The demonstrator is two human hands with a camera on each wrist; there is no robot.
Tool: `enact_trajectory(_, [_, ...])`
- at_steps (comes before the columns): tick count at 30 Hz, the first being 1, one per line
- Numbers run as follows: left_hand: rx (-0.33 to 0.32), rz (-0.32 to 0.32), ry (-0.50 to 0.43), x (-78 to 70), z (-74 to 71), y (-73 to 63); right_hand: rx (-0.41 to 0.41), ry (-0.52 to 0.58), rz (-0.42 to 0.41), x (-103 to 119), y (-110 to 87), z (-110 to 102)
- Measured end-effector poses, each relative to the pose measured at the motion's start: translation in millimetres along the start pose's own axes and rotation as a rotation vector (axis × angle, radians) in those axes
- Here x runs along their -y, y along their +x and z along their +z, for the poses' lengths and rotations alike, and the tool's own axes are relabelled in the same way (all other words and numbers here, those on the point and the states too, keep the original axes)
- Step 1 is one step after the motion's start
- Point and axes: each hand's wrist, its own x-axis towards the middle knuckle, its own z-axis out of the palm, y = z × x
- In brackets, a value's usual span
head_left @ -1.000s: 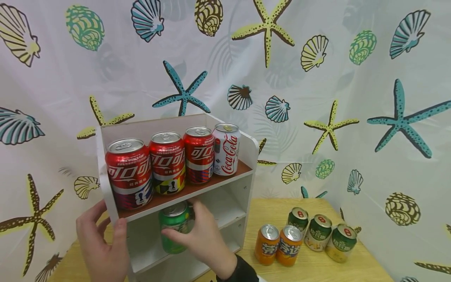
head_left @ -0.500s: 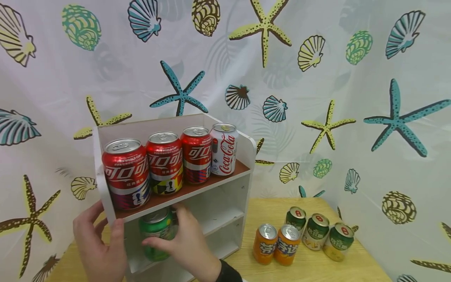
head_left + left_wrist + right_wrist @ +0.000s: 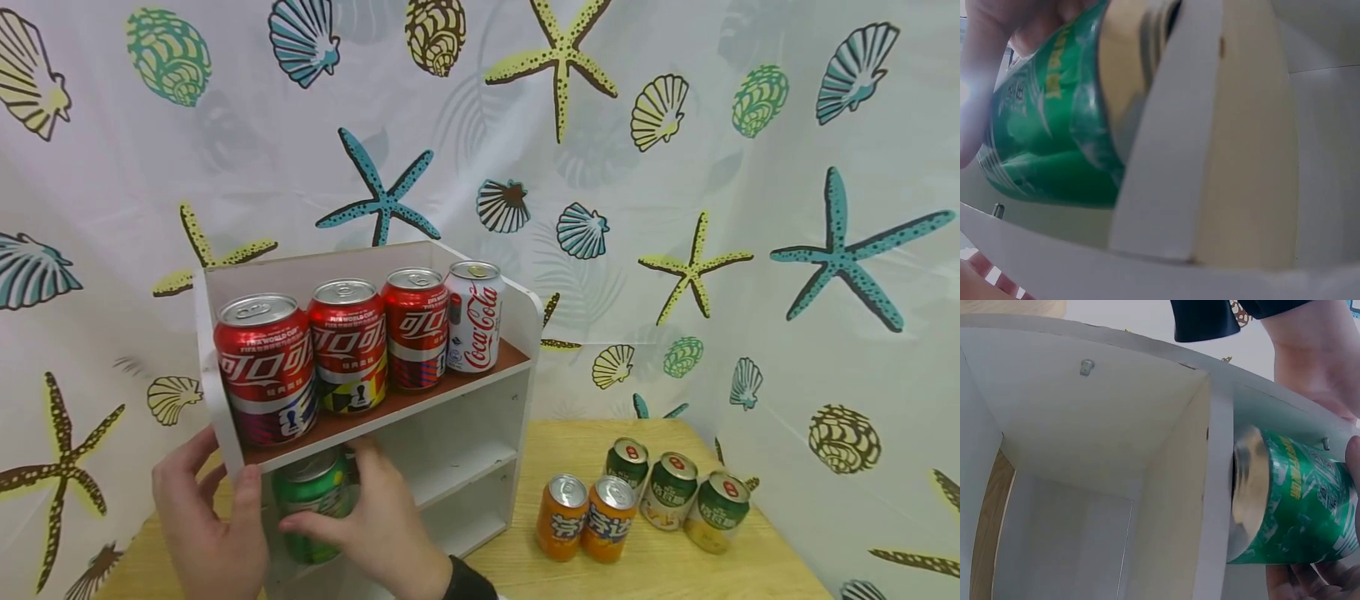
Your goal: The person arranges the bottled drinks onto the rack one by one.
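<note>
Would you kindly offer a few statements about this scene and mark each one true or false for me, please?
1. The right hand grips a green can. True.
2. The green can is level with the red cans on the top shelf. False: it is below that shelf.
3. A white can stands at the right end of the top row in the head view. True.
4. The left hand holds the white can. False: it grips the side panel of the shelf unit.
5. Two orange cans stand on the table. True.
</note>
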Motion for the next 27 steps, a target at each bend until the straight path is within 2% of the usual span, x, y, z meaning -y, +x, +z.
enact_trajectory(5, [0.0, -0.007, -0.017, -0.2, 0.2, 1.0, -0.001, -0.013, -0.006, 2.3, -0.3, 2.7])
enact_trajectory(13, [-0.003, 0.006, 0.009, 4.5, 3.0, -0.2, -0.012, -0.008, -0.031, 2.1, -0.3, 5.2])
enact_trajectory(22, [0.005, -0.028, -0.013, -0.9, 0.6, -0.3, -0.013, -0.02, -0.056, 1.1, -1.8, 6.7])
enact_trajectory(27, [-0.014, -0.002, 0.011, 2.5, 3.2, -1.9, 0.007, -0.027, -0.033, 2.8, -2.5, 6.6])
